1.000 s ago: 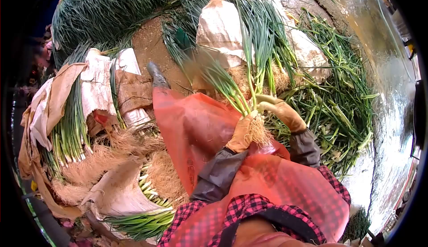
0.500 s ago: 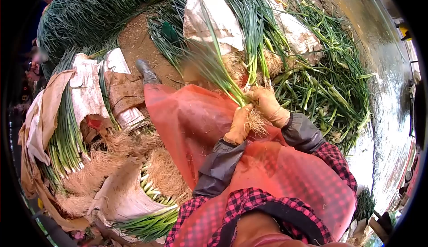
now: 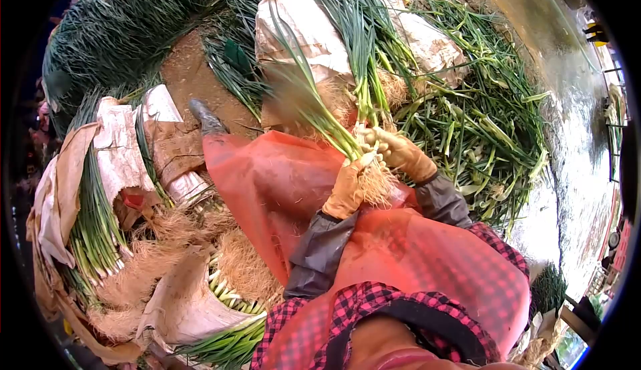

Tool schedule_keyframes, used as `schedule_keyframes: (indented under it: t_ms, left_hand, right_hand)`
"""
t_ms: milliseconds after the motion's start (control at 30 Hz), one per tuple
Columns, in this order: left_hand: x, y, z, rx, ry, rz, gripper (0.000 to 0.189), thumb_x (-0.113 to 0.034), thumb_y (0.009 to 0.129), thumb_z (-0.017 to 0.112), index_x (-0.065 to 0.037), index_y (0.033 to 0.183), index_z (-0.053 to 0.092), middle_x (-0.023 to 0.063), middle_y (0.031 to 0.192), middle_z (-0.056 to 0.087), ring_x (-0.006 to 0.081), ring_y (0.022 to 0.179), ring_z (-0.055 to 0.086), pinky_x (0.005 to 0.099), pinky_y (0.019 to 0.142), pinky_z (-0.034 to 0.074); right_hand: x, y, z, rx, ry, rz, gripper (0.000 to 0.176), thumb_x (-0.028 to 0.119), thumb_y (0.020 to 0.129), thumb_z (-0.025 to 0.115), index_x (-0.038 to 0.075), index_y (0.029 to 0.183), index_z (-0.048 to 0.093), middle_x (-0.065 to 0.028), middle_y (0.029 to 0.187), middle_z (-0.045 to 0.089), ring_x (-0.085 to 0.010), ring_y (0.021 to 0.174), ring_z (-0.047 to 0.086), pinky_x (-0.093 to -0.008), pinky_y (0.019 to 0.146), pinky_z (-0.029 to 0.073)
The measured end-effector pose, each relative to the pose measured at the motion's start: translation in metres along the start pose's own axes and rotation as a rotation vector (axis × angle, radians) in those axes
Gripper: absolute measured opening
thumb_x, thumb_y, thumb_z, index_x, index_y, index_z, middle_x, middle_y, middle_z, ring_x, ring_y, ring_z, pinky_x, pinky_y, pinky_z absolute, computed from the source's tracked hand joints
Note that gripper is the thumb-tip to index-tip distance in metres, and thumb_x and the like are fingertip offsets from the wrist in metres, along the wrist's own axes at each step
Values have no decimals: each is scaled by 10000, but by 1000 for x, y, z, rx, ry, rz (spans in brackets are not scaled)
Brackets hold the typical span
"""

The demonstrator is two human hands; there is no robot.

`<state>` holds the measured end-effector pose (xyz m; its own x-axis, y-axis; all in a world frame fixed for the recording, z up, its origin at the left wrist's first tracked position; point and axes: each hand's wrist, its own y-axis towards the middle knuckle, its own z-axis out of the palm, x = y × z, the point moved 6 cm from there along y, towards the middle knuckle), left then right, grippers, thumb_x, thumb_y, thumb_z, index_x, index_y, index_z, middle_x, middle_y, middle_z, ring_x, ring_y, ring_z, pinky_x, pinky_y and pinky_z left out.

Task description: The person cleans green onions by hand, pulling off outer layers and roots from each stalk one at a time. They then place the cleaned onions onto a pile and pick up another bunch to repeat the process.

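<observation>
My left hand [image 3: 345,188], in a tan glove, is wrapped around the lower stems of several green onions [image 3: 332,126]. Their long leaves point up and to the left, and pale stringy roots [image 3: 376,184] hang below the fist. My right hand [image 3: 402,154], gloved alike, is bent at the white stem ends beside the left one, its fingers closed on the green onions. Just beyond both hands, more green onions [image 3: 366,80] lie with leaves pointing away, next to a whitish paper wrapper [image 3: 300,33].
Loose green leaves [image 3: 474,130] form a heap on the right, beside wet ground [image 3: 567,170]. Wrapped bundles of green onions [image 3: 97,216] lie at left, roots toward me. A large leafy pile [image 3: 120,36] stands at the far left. A red apron [image 3: 280,176] covers my lap.
The bunch in my left hand looks thicker, with more roots showing under the fist. My right fingers have shifted at the stems. The whole view has moved slightly.
</observation>
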<state>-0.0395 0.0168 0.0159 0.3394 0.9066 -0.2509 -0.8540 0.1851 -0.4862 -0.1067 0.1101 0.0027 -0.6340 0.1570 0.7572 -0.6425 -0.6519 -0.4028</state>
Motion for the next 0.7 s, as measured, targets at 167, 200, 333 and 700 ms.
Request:
schedule_keyframes:
  t_ms: [167, 200, 333, 700]
  left_hand:
    - [-7, -34, 5, -88, 195, 11, 132, -94, 868, 557, -56, 992, 533, 2, 777, 555, 82, 642, 551, 198, 542, 459]
    - [-8, -40, 19, -130, 228, -4, 121, -98, 861, 576, -62, 971, 539, -11, 730, 543, 73, 577, 525, 190, 483, 434]
    - [5, -32, 8, -73, 242, -81, 164, -96, 852, 583, -58, 999, 520, 2, 752, 550, 100, 622, 546, 237, 515, 475]
    - [15, -1, -34, -244, 491, 160, 152, -84, 864, 562, -41, 1008, 537, 21, 822, 569, 95, 662, 521, 215, 544, 427]
  right_hand:
    - [61, -17, 51, -219, -217, -149, 149, 159, 868, 599, 19, 911, 569, -11, 745, 596, -53, 628, 559, -194, 534, 443]
    - [62, -20, 54, -220, -255, -160, 157, 170, 868, 600, 20, 898, 567, -13, 748, 597, -54, 595, 548, -194, 522, 437]
    - [69, -11, 32, -203, -311, -147, 274, 266, 922, 502, 59, 1076, 594, 59, 761, 552, -4, 607, 451, -131, 538, 349]
    - [59, -111, -1, -424, -572, -64, 204, 214, 904, 524, 50, 963, 630, -38, 761, 635, -118, 555, 526, -270, 450, 390]
